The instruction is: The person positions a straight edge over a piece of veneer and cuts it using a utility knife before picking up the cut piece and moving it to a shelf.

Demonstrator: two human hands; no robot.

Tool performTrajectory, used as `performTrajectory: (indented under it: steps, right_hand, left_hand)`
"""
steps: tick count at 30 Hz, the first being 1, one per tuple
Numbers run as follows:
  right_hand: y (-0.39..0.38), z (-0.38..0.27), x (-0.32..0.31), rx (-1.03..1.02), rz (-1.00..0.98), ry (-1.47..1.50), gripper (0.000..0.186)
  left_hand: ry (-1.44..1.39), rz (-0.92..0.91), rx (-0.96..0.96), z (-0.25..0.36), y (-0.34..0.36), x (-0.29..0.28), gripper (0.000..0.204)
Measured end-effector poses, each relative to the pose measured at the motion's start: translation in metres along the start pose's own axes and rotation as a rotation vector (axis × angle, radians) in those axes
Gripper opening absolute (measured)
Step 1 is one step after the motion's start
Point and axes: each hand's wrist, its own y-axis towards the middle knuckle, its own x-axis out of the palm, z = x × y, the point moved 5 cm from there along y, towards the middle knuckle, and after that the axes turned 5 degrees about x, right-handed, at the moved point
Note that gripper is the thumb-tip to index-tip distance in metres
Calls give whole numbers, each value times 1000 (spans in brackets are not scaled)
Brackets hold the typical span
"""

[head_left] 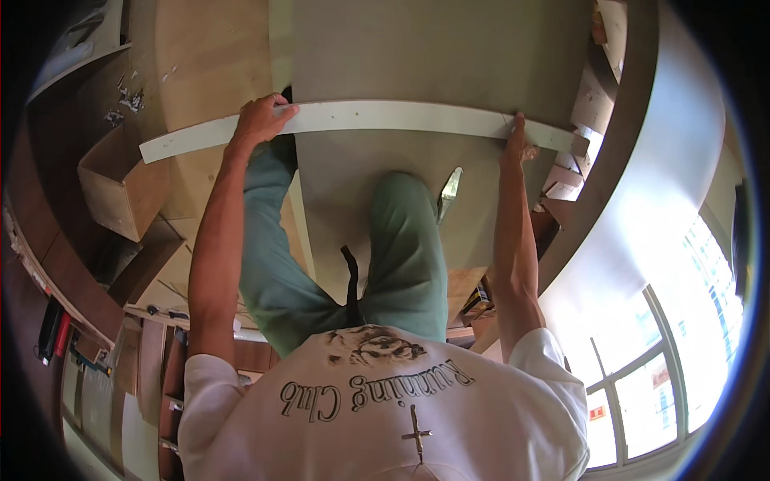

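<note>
A long, narrow white strip of board (393, 117) lies crosswise in front of me, with a few small dark marks or holes along its face. My left hand (263, 120) is closed over it left of the middle, thumb on the near face and fingers over the far edge. Toward its right end my right hand (519, 143) grips it, thumb on top; most of those fingers are hidden. Under the strip is a wide grey-brown panel (441, 64). One of my knees is over this panel, and a small pointed, pale piece (450, 192) lies beside it.
A plywood-coloured sheet (210, 60) lies left of the panel. An open wooden box-like part (127, 188) and crumpled silvery scraps (130, 99) are farther left. A large pale curved surface (642, 176) and bright windows (646, 393) are at right. Dark red-brown boards (76, 264) line the left rim.
</note>
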Motion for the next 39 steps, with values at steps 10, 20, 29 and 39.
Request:
performTrajectory:
  steps: [10, 20, 29, 39]
  right_hand:
    - [18, 19, 10, 22, -9, -190, 142]
    - [-43, 42, -49, -383, -62, -39, 104]
    - [-32, 62, -56, -592, -79, -183, 90]
    - [-24, 51, -64, -459, -71, -48, 75]
  left_hand:
    - [271, 370, 133, 17, -44, 7, 61]
    - [99, 496, 255, -38, -124, 45, 63]
    - [211, 391, 191, -15, -140, 63, 64]
    - [471, 423, 129, 24, -101, 24, 83]
